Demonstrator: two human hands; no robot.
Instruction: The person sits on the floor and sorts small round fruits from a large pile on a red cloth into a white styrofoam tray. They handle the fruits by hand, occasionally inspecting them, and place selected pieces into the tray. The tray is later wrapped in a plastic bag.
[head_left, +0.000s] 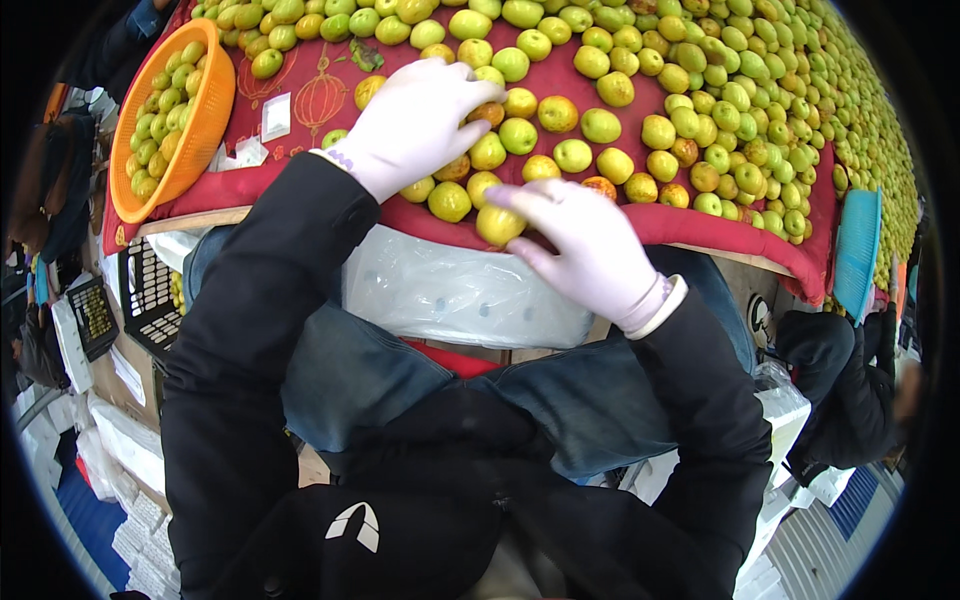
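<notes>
Many green-yellow jujube-like fruits (573, 155), some with brown-red patches, lie on a red padded cloth (330, 67). My left hand (420, 120), in a pale glove, reaches over them, thumb and fingers around a reddish-brown fruit (487, 114); whether it grips that fruit is unclear. Near the cloth's front edge my right hand (577, 240), gloved too, has its thumb and fingers at a yellow fruit (500, 225) and seems to hold it. Below the edge, between the knees, stands a white container lined with clear plastic (465, 292).
An orange plastic basket (221, 112) of fruit stands at the left, a blue basket (857, 251) at the right. A large heap of fruit (810, 67) fills the upper right. Black crates (150, 300) are at the lower left. Another person (847, 390) sits at the right.
</notes>
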